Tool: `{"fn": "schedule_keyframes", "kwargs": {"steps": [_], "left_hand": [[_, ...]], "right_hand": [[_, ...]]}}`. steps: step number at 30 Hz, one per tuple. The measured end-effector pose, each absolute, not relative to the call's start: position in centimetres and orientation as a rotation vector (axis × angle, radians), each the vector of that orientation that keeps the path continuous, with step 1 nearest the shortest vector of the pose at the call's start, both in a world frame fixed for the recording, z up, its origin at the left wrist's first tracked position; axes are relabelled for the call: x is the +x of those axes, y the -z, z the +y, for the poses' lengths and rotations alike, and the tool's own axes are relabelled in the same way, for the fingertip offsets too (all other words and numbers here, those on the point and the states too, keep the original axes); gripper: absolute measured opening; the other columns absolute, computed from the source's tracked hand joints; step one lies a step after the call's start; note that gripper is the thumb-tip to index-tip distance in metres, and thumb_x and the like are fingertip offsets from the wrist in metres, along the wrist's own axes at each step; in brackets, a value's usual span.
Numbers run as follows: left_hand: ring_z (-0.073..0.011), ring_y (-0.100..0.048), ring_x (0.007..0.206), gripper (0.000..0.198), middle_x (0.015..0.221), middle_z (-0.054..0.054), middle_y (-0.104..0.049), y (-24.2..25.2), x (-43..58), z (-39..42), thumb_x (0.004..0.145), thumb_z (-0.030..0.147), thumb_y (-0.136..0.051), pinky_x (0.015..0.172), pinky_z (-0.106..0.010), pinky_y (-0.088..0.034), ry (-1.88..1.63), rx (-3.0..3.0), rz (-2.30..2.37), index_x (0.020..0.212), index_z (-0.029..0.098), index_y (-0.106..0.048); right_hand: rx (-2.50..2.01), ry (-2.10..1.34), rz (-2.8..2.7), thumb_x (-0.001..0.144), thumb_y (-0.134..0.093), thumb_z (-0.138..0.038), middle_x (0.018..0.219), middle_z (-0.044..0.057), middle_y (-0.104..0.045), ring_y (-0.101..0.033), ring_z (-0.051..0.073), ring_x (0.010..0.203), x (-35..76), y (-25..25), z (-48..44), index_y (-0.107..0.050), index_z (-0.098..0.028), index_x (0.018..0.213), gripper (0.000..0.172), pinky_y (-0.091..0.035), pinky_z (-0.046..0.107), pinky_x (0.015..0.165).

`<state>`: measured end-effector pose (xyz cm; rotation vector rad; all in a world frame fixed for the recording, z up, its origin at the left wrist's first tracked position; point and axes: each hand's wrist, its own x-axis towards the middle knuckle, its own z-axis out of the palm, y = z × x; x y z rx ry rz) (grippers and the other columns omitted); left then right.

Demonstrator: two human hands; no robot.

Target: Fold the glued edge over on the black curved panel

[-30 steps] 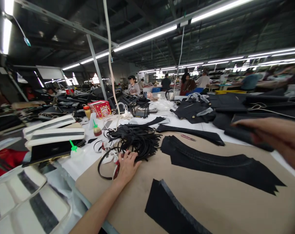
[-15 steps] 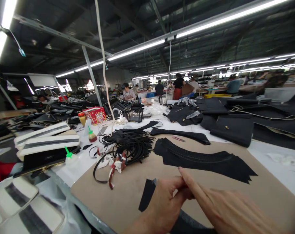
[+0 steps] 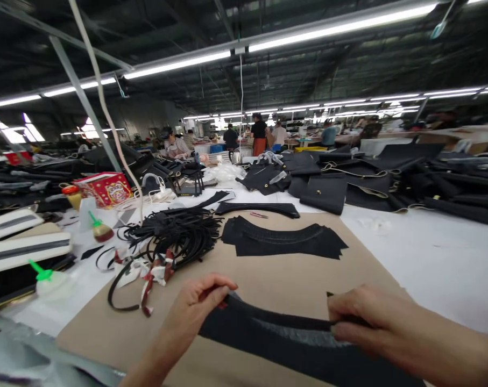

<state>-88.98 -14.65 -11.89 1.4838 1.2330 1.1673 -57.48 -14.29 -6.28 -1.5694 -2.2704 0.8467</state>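
The left grip (image 3: 199, 301) pinches the curved black piece (image 3: 282, 352) near one end and the right grip (image 3: 365, 317) its edge farther along, over the brown sheet (image 3: 288, 277) on the white surface (image 3: 441, 269). Uneven pull between them could pucker the curve.

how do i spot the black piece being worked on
Find the near side of the brown board. The black piece runs from left hand to right hand, both gripping its far edge. Unlike the flat black stack beyond, it is held and shows a pale grey band.
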Motion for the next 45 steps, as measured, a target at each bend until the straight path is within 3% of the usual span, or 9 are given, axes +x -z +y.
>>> {"fn": "schedule_keyframes", "kwargs": {"steps": [3,6,9,12,17,24,34,39,45], "left_hand": [[-0.0132,-0.058,0.076,0.034,0.084,-0.003,-0.067,11.8,-88.9,-14.2,0.081,0.042,-0.068,0.071,-0.021,-0.046,-1.267,1.267,1.081,0.104,0.018,-0.068],[-0.0121,-0.060,0.077,0.046,0.090,-0.005,-0.066,11.7,-88.5,-13.9,0.074,0.040,-0.075,0.072,-0.022,-0.048,-1.472,0.895,0.926,0.111,0.017,-0.061],[-0.0137,-0.063,0.077,0.053,0.093,-0.009,-0.067,11.8,-87.1,-14.3,0.065,0.044,-0.082,0.071,-0.023,-0.050,-1.488,0.675,0.853,0.103,0.013,-0.061],[-0.0137,-0.062,0.075,0.050,0.089,-0.010,-0.066,11.8,-84.7,-15.3,0.070,0.051,-0.076,0.064,-0.022,-0.046,-1.260,0.730,0.761,0.095,0.009,-0.063],[-0.0084,-0.054,0.059,0.039,0.065,-0.001,-0.061,11.7,-82.7,-15.7,0.069,0.043,-0.078,0.059,-0.020,-0.040,-1.371,0.832,0.802,0.081,0.012,-0.058],[-0.0086,-0.055,0.055,0.049,0.063,-0.002,-0.063,13.7,-84.4,-14.6,0.065,0.050,-0.080,0.055,-0.020,-0.037,-1.340,0.851,0.866,0.084,0.012,-0.056],[-0.0092,-0.055,0.050,0.060,0.057,-0.001,-0.061,14.6,-85.1,-13.5,0.059,0.059,-0.081,0.049,-0.019,-0.036,-1.429,0.871,0.912,0.088,0.011,-0.059],[-0.0073,-0.052,0.048,0.049,0.059,0.001,-0.059,13.9,-85.6,-13.9,0.061,0.048,-0.083,0.049,-0.019,-0.037,-1.566,0.852,0.859,0.084,0.012,-0.060],[-0.0062,-0.050,0.055,0.044,0.065,0.003,-0.058,11.7,-89.4,-14.5,0.062,0.034,-0.083,0.053,-0.017,-0.040,-1.811,0.722,0.954,0.097,0.015,-0.064]], "right_hand": [[-1.732,-1.136,-2.259,0.077,-0.052,-0.027,0.058,-0.001,-0.058,-0.041,0.009,0.039,-59.2,5.3,-13.7,-0.052,-0.020,0.061,0.017,-0.024,0.021,0.036],[-1.655,-1.206,-2.184,0.075,-0.051,-0.025,0.055,-0.001,-0.058,-0.043,0.008,0.036,-60.8,4.9,-13.0,-0.050,-0.019,0.061,0.015,-0.026,0.019,0.035],[-1.529,-1.196,-2.183,0.073,-0.052,-0.027,0.052,0.000,-0.059,-0.051,0.010,0.037,-62.8,4.7,-12.5,-0.049,-0.019,0.059,0.017,-0.030,0.017,0.036],[-1.448,-1.185,-2.166,0.071,-0.051,-0.025,0.051,0.000,-0.059,-0.052,0.011,0.037,-65.4,5.3,-12.2,-0.047,-0.019,0.058,0.015,-0.032,0.016,0.035],[-1.442,-1.088,-2.198,0.071,-0.052,-0.020,0.052,-0.001,-0.058,-0.053,0.011,0.038,-68.2,6.9,-12.1,-0.046,-0.019,0.060,0.012,-0.030,0.016,0.034],[-1.311,-1.320,-2.235,0.081,-0.042,-0.032,0.062,0.004,-0.062,-0.056,0.012,0.049,-68.7,7.6,-11.7,-0.052,-0.018,0.067,0.023,-0.037,0.016,0.041],[-1.359,-0.966,-2.263,0.073,-0.049,-0.021,0.055,0.000,-0.059,-0.056,0.013,0.050,-69.9,8.3,-10.7,-0.051,-0.019,0.063,0.011,-0.034,0.019,0.045],[-1.224,-0.929,-2.226,0.072,-0.055,-0.041,0.057,-0.001,-0.046,-0.045,0.014,0.055,-70.7,7.1,-10.6,-0.041,-0.021,0.058,0.028,-0.034,0.022,0.049],[-1.169,-1.119,-2.032,0.068,-0.053,-0.072,0.061,0.003,-0.054,-0.051,0.017,0.053,-69.5,5.1,-9.4,-0.054,-0.021,0.065,0.051,-0.044,0.027,0.051]]}}
